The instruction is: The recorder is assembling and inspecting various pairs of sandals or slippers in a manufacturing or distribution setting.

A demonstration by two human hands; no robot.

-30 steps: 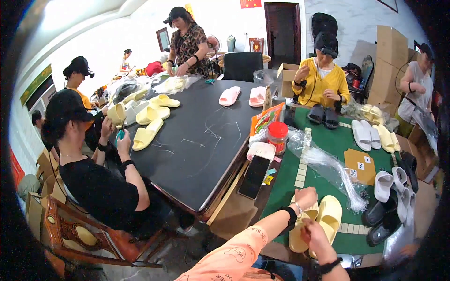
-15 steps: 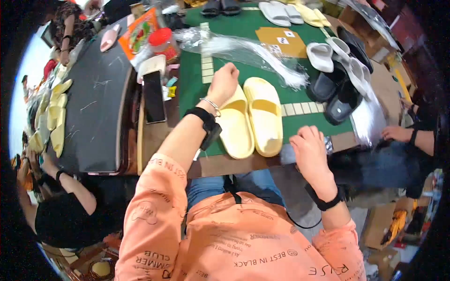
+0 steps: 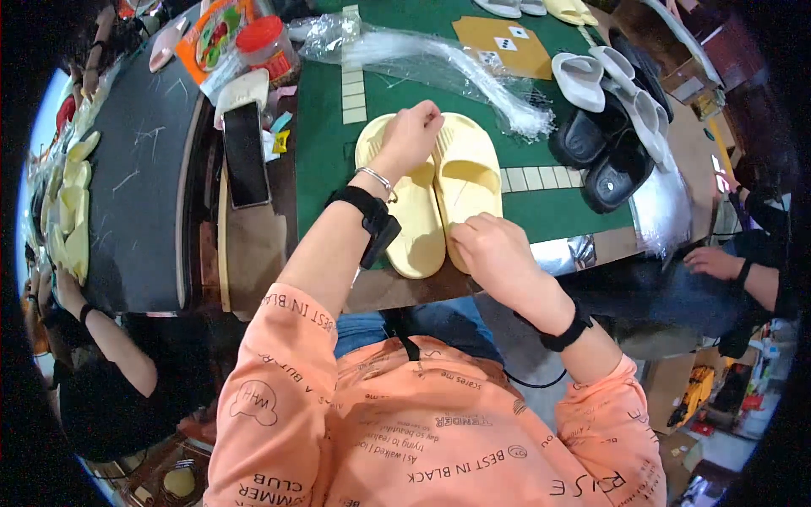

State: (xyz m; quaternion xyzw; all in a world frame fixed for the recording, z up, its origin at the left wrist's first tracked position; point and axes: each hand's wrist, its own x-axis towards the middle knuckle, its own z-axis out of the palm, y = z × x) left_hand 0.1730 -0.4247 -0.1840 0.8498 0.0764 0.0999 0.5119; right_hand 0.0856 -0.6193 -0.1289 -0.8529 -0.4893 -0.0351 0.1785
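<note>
While the left hand (image 3: 411,135) and right hand (image 3: 498,255) are curled, grip indeterminable, keep the pale-yellow slide sandals (image 3: 420,224) aligned.

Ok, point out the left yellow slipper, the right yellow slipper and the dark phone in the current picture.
Left yellow slipper (image 3: 417,226): head view, on its bare footbed.
Right yellow slipper (image 3: 470,169): head view, on its strap.
Dark phone (image 3: 245,157): head view, on the middle of its screen.
</note>
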